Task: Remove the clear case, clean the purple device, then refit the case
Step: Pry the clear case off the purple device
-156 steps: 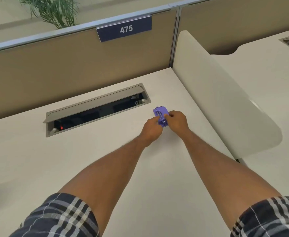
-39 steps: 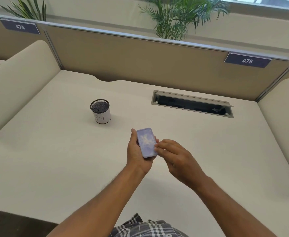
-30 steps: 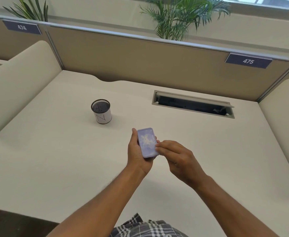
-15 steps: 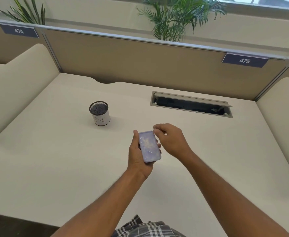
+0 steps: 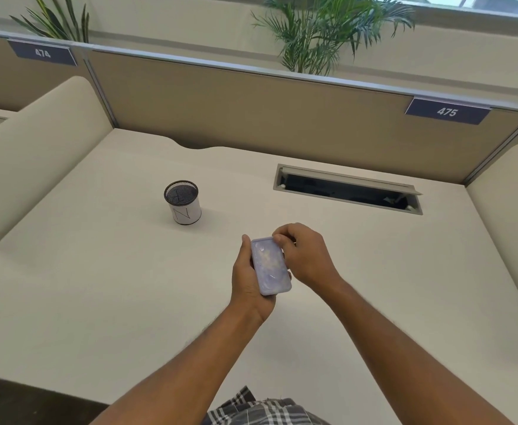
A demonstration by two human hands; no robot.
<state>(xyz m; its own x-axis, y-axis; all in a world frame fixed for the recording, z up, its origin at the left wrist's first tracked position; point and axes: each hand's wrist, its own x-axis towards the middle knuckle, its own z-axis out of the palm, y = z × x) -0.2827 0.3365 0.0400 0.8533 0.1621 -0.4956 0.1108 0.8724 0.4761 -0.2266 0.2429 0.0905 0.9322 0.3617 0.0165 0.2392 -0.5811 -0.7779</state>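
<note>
The purple device [image 5: 270, 265] is a flat phone-like slab with a glossy face, held above the middle of the desk. My left hand [image 5: 247, 280] cradles it from below and from its left side. A clear case seems to wrap its edges, but I cannot tell it apart from the device. My right hand [image 5: 305, 256] sits at the device's upper right corner, fingers curled and pinching the edge there. The underside of the device is hidden by my left palm.
A black mesh cup [image 5: 182, 202] with a white label stands on the cream desk [image 5: 98, 286] to the left. An open cable hatch [image 5: 346, 189] lies at the back right. Tan partitions and padded side dividers [image 5: 30, 157] enclose the desk.
My right hand moved from the device's right edge up to its top right corner and now pinches there. The device tilted slightly in my left hand.
</note>
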